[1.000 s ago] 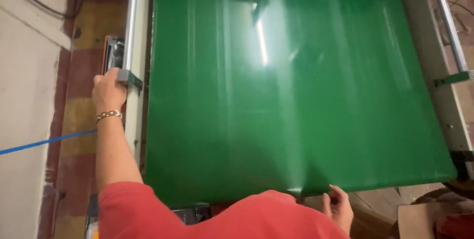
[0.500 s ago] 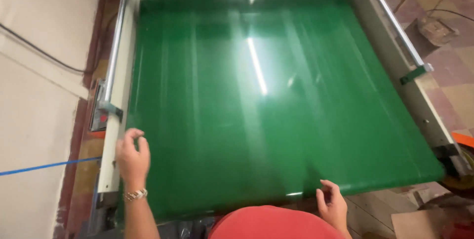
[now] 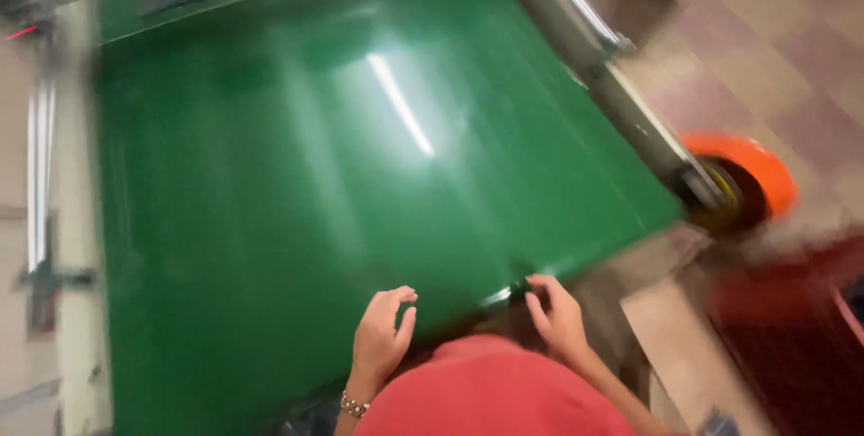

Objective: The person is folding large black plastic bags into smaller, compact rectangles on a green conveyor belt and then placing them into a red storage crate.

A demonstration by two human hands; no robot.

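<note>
Bare green sheet ahead; metal rail and orange wheel rightward.

No packages, labels, signs or screens found in view. Nothing of that kind noted on the green sheet, along its metal side rails, or on the tiled floor to the right. Lower right corner checked as well: dark red and tan shapes seen there, too blurred to be told as packaging.
</note>
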